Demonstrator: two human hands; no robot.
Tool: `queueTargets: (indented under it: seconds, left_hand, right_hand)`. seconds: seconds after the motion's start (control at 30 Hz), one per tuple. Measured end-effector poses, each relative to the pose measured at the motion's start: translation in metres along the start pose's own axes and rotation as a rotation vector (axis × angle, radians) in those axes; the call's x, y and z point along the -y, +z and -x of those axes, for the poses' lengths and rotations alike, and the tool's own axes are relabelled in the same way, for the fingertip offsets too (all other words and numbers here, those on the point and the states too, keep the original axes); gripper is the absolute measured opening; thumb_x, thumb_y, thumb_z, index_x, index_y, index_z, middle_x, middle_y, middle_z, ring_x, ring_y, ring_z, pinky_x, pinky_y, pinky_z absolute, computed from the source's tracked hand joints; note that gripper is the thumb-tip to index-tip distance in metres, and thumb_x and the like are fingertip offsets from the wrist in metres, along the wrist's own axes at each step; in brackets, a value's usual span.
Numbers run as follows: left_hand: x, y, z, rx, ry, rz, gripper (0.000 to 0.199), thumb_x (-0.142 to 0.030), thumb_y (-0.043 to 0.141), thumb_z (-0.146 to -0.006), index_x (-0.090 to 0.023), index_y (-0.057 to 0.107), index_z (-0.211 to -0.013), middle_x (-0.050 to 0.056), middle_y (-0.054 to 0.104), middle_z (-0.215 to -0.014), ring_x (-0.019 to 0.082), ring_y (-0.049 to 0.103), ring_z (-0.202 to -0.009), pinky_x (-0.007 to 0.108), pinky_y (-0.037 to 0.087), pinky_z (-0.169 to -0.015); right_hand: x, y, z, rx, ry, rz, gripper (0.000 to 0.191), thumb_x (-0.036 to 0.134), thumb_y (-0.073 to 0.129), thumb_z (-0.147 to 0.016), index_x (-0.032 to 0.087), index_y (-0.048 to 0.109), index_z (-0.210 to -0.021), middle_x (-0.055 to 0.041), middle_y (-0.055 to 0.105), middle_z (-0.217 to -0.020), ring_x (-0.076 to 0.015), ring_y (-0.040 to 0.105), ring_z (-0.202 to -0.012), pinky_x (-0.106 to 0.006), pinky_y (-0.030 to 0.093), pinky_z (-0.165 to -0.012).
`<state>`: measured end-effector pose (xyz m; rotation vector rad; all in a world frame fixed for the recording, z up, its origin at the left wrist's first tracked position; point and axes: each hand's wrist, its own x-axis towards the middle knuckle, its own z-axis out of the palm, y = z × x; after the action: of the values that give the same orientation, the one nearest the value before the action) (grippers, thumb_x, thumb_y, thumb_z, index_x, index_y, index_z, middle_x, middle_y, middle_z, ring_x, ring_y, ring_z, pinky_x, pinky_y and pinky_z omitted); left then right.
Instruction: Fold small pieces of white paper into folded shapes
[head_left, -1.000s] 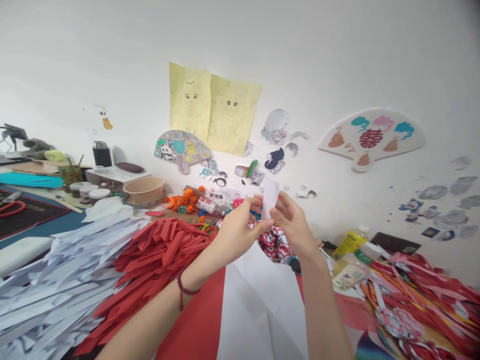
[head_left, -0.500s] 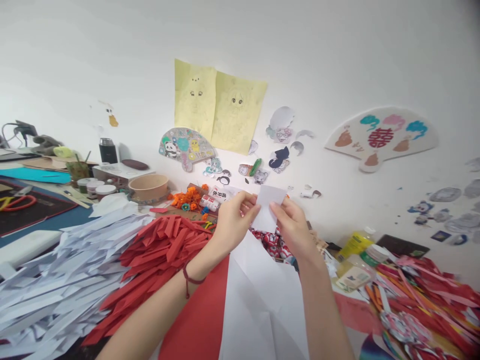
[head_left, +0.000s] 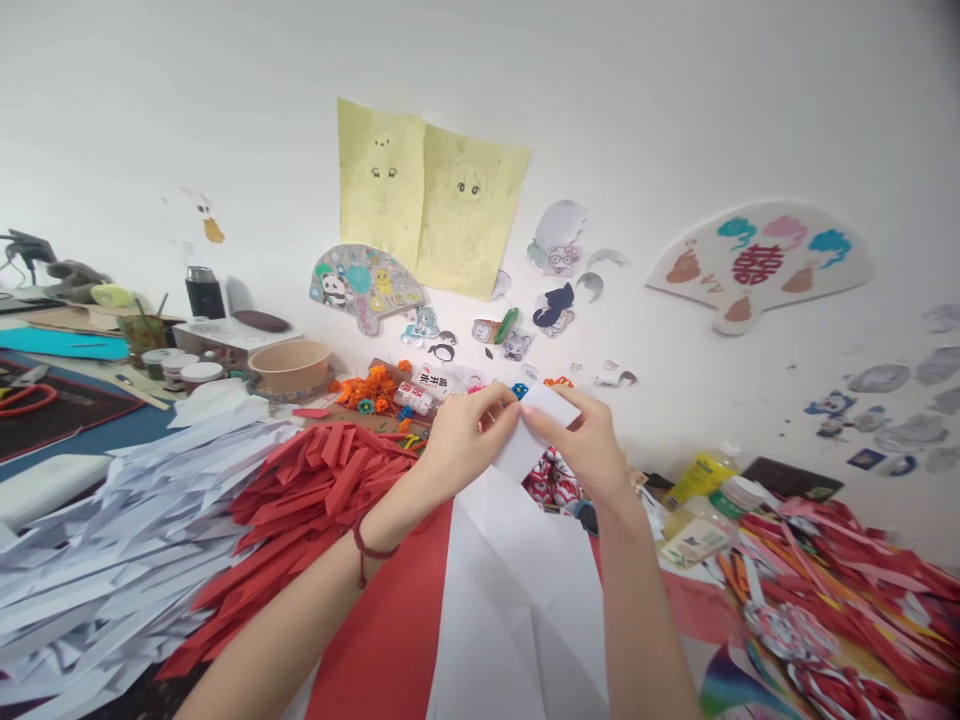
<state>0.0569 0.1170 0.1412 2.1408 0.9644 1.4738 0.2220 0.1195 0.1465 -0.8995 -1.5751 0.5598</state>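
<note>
Apparently, the left hand and right hand pinch one small, tilted white paper rectangle at dial centre; uneven thumb pressure could skew or crumple it. Around, left to right: loose heap of long white paper strips, 8 o'clock; beside it, red folded paper strips, also 8; large white paper sheets, 6, between forearms, likely obstructing setting-down; red-and-white round bundles, 5, partly hidden; yellow plastic bottle, 3.
</note>
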Motion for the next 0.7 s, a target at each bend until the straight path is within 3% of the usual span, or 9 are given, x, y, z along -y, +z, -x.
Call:
queueTargets:
  seconds: [0.3,0.4,0.5,0.7]
  left_hand:
    - [-0.003,0.009,0.003,-0.063,-0.041,0.03,0.015,-0.023,0.047,-0.083,-0.017,0.055,-0.072,-0.003,0.053,-0.064,0.009,0.047,-0.059,0.021,0.034,-0.057]
    - [0.003,0.01,0.0,-0.065,-0.069,0.08,0.016,-0.024,0.047,-0.082,-0.016,0.056,-0.07,-0.002,0.055,-0.065,0.01,0.048,-0.061,0.021,0.035,-0.057]
    - [0.01,0.013,-0.002,-0.066,-0.079,0.114,0.016,-0.024,0.047,-0.081,-0.016,0.056,-0.07,-0.003,0.053,-0.063,0.01,0.047,-0.059,0.02,0.034,-0.056]
    - [0.022,0.022,-0.003,-0.045,-0.083,0.097,0.014,-0.023,0.048,-0.077,-0.016,0.054,-0.066,-0.004,0.049,-0.058,0.009,0.042,-0.055,0.02,0.032,-0.054]
  right_hand:
    - [0.015,0.004,0.007,-0.032,-0.227,0.213,0.013,0.031,0.066,-0.083,0.018,0.07,-0.079,0.0,0.068,-0.076,-0.0155,0.061,-0.073,-0.024,0.047,-0.066]
    - [0.011,0.007,0.007,-0.074,-0.332,0.279,0.011,0.028,0.066,-0.084,0.019,0.072,-0.082,-0.0017,0.071,-0.08,-0.0167,0.064,-0.076,-0.027,0.048,-0.073]
    - [0.004,0.009,0.007,-0.121,-0.42,0.331,0.011,0.026,0.065,-0.084,0.019,0.072,-0.08,-0.0027,0.072,-0.079,-0.0167,0.064,-0.073,-0.027,0.049,-0.07]
    - [-0.005,0.003,0.005,-0.196,-0.445,0.394,0.009,0.025,0.067,-0.083,0.019,0.073,-0.083,-0.0028,0.072,-0.079,-0.0174,0.065,-0.072,-0.029,0.05,-0.07]
